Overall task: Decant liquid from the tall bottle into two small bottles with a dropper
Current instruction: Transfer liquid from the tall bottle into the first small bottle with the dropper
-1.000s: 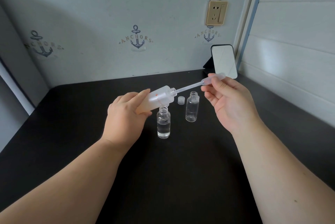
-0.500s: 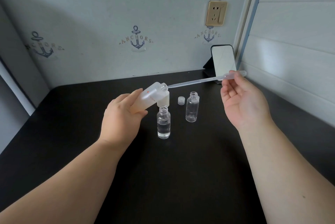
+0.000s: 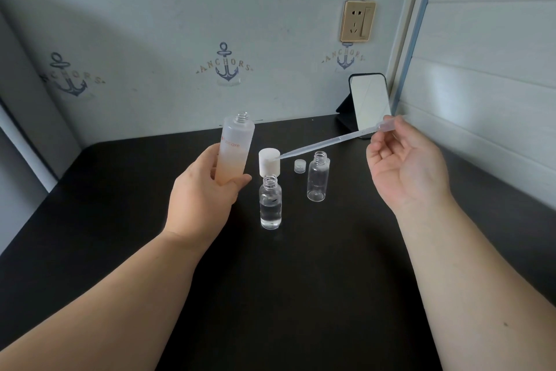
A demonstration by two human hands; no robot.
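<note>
Two small bottles wait open while the dropper comes across

Two hands share the work. The left hand (image 3: 204, 190) is wrapped around the lower half of the tall bottle (image 3: 234, 151), holding it nearly upright with its neck uncapped, probably so nothing spills and the mouth stays ready for another draw. The right hand (image 3: 403, 166) pinches the bulb of the dropper (image 3: 337, 139) between thumb and fingertips, palm open, its stem slanting down-left. The tip sits in front of the white cap (image 3: 268, 162), above and behind the near small bottle (image 3: 270, 203), which is part filled. The far small bottle (image 3: 317, 176) looks empty, its little cap (image 3: 299, 166) just beside it on the black table (image 3: 301, 295). Both necks are open to receive liquid.
</note>
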